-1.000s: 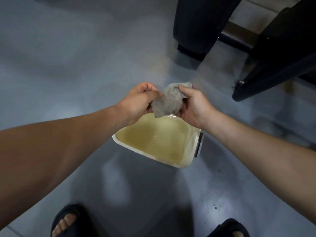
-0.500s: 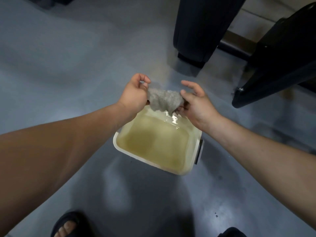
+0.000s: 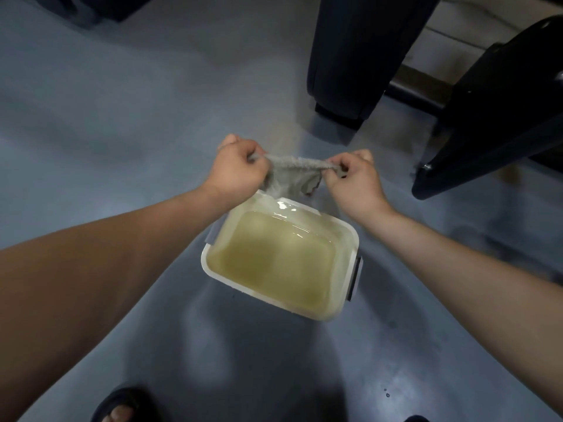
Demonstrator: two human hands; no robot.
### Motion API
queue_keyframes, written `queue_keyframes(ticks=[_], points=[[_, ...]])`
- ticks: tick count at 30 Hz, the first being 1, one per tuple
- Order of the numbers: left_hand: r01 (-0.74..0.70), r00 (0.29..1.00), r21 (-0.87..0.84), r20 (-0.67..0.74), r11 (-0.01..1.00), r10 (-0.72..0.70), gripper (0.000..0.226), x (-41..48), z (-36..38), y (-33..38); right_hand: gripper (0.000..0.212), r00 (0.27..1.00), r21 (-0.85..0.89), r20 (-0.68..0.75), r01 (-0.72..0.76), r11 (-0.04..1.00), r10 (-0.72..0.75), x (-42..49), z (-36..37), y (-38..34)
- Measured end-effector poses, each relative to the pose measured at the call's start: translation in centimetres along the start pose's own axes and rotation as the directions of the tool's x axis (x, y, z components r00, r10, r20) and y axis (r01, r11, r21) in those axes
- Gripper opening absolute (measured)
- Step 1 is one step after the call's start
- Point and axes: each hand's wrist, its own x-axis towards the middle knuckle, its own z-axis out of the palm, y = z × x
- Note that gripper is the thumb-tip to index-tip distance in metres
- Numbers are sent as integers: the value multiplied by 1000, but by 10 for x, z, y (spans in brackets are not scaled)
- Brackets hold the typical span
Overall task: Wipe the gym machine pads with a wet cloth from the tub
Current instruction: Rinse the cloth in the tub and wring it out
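Left hand [image 3: 236,169] and right hand [image 3: 355,181] each pinch a cloth [image 3: 289,175] end, stretched above the tub [image 3: 341,315] far rim.

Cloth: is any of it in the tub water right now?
No, the cloth hangs stretched between the left hand and right hand, above the far rim of the tub, clear of the water.

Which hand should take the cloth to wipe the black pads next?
Probably the right hand. Both hands pinch the cloth above the tub, but the black pads lie on the right side, nearer that hand than the left hand.
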Motion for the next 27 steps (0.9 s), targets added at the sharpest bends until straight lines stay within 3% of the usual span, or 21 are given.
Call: queue_keyframes(ticks=[2,4,7,10,12,15,19,21,23,25,27], points=[[119,993,-185,25,975,-117,23,-1,-2,8,8,997,150,44,-66,986,60,1,3,-1],[199,980,-413,107,889,-169,19,-3,-3,19,7,980,402,148,-182,897,132,3,7,-5],[228,973,-500,150,836,-175,17,-9,2,29,8,967,528,148,-256,810,210,1,11,-11],[208,977,-379,131,902,-170,15,-15,15,22,12,981,390,-7,-174,904,192,-3,19,-7],[234,970,-265,127,935,-206,12,-23,21,13,8,988,302,-29,-134,944,149,2,22,4],[383,905,-200,278,902,-323,11,-44,25,0,9,995,84,95,-45,995,37,14,20,21],[482,756,73,469,873,-456,35,-57,23,-21,22,945,-98,322,89,991,-54,25,30,30],[291,762,360,473,887,-442,53,-52,20,-26,28,936,-110,350,86,990,-42,31,40,31],[8,844,586,430,810,-320,44,-45,20,-22,28,948,-169,306,142,975,-84,37,43,33],[-177,924,574,376,799,-66,24,-34,20,-15,21,943,-242,284,247,938,-175,38,37,33],[-347,903,466,402,814,155,17,-19,23,-16,16,908,-272,367,311,911,-200,32,30,38]])
